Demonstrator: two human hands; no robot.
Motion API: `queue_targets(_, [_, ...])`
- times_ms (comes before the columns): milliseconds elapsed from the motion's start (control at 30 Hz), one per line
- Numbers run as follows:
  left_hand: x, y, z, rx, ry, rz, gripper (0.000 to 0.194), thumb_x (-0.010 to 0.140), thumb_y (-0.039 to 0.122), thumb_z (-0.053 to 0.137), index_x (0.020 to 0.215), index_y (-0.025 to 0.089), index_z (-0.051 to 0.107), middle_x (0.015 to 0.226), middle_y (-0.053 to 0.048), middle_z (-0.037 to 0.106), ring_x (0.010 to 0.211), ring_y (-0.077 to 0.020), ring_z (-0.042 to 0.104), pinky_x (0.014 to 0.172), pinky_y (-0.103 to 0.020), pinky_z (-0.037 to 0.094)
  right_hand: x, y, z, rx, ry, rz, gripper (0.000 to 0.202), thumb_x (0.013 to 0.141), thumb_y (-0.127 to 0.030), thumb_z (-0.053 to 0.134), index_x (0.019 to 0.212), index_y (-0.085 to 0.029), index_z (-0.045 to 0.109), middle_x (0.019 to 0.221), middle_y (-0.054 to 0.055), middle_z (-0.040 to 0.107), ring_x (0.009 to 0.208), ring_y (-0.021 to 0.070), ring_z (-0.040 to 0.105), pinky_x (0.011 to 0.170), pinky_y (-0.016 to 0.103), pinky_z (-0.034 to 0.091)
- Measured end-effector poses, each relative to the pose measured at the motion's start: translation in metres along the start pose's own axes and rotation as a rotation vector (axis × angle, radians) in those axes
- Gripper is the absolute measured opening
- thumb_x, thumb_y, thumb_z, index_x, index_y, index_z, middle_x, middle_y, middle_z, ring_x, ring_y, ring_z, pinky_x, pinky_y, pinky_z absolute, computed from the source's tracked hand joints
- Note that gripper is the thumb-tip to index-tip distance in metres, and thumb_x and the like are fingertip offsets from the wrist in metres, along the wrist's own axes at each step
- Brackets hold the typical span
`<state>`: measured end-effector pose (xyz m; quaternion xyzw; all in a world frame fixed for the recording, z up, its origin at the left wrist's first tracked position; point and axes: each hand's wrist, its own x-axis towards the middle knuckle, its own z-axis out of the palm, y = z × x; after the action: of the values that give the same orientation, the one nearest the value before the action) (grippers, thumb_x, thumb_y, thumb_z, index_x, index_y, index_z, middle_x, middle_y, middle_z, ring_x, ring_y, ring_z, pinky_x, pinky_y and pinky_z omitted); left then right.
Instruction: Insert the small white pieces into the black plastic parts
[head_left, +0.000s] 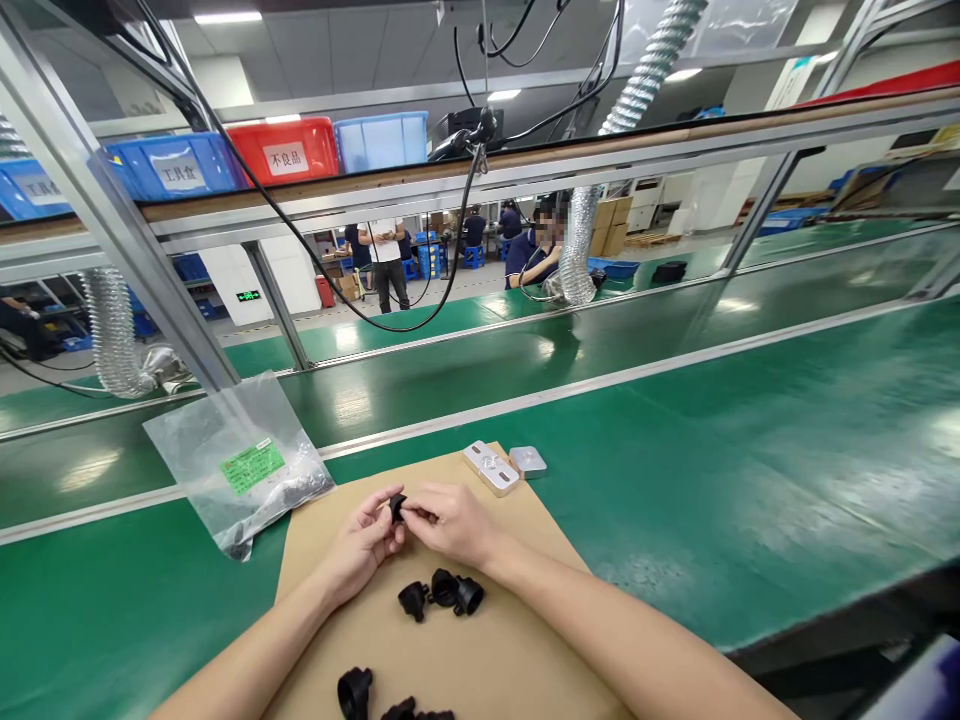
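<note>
My left hand [366,540] holds a small black part [397,507] between thumb and fingers, above a sheet of brown cardboard [405,650]. From the right, my right hand [450,522] pinches at the same part, its fingertips touching it. Below the hands, several black cup-shaped parts [444,588] lie in a group. More black parts [355,692] sit at the bottom edge of the view. Beyond my right hand is a white tray [491,468] with small light pieces on it, beside a pale square piece [528,461].
A clear bag with a green label [252,466] lies left of the cardboard on the green table [675,450]. A metal frame post [150,240] rises behind it. A black cable hangs ahead. Bins [284,150] stand on the shelf; people are farther back.
</note>
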<state>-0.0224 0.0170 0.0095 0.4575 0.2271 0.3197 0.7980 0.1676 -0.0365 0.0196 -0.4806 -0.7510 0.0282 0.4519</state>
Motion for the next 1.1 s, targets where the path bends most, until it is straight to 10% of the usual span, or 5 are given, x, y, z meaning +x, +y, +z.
queue_targets(1100, [0.003, -0.009, -0.005, -0.013, 0.024, 0.022, 0.044, 0.088, 0.035, 0.081, 0.127, 0.024, 0.065, 0.078, 0.001, 0.053, 0.063, -0.0094, 0.048, 0.063, -0.024, 0.037, 0.003, -0.005, 0.002, 0.13, 0.029, 0.056, 0.025, 0.092, -0.013, 0.059, 0.068, -0.019, 0.064, 0.063, -0.003, 0.052, 0.059, 0.0111, 0.049, 0.057, 0.025, 0.034])
